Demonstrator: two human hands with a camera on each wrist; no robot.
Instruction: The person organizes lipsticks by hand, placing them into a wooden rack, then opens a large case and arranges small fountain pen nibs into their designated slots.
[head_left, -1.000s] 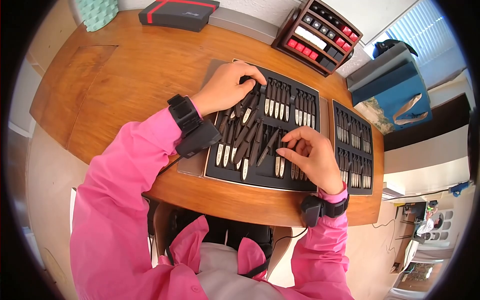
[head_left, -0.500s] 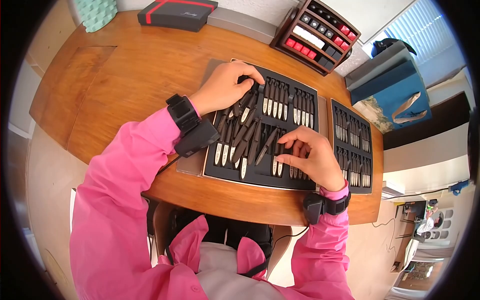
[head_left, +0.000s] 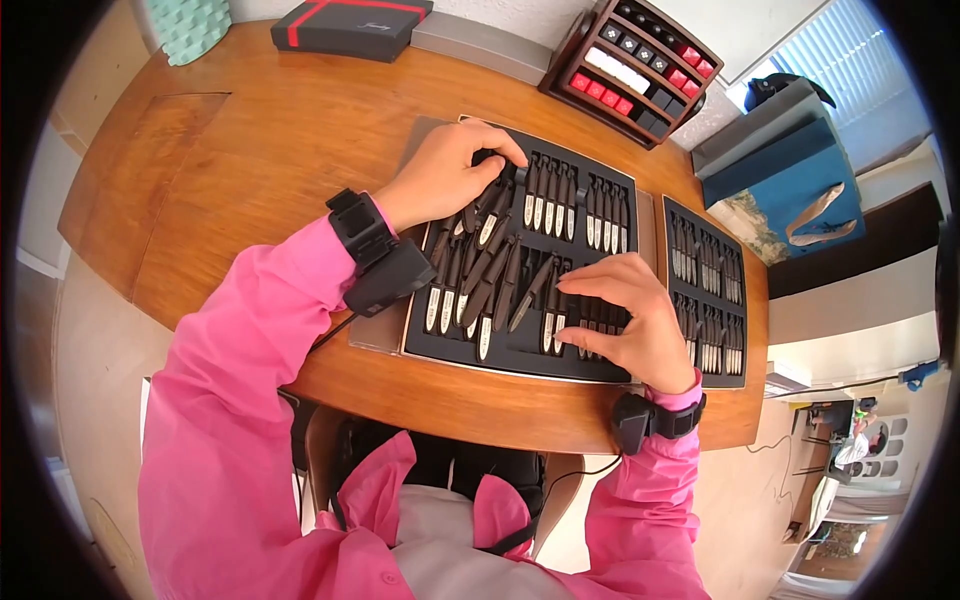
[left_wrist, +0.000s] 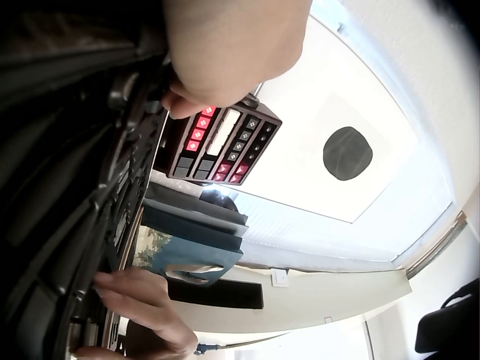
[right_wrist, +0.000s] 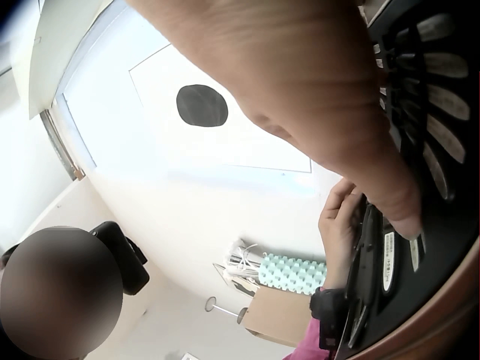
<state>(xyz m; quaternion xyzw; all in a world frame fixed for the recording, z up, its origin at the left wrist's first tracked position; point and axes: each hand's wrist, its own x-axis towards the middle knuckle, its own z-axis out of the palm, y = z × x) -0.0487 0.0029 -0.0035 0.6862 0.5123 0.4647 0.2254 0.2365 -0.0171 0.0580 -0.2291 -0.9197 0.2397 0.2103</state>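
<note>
A shallow black tray (head_left: 515, 352) holds many slim dark sticks with white labelled tips. Several sticks (head_left: 485, 285) lie crisscrossed over its left half; others stand in tidy rows (head_left: 550, 200) at the upper right. My left hand (head_left: 447, 175) reaches over the tray's upper left corner, fingers bent down among the sticks; its fingertips are hidden, and I cannot tell whether it holds one. Over the lower middle compartment is my right hand (head_left: 630, 320), thumb and index finger spread apart beside a pair of sticks (head_left: 553, 325). In the right wrist view its thumb (right_wrist: 405, 221) overlaps a white tip.
A second, similar tray (head_left: 710, 378) lies to the right. Behind stand a wooden rack (head_left: 625, 70) of small red, white and black boxes and a blue paper bag (head_left: 800, 190). A dark gift box (head_left: 350, 30) and a mint green textured object (head_left: 190, 25) sit at the back left.
My right thumb and index finger have spread wider apart, and that hand has shifted slightly. The left hand stays at the tray's upper left corner.
</note>
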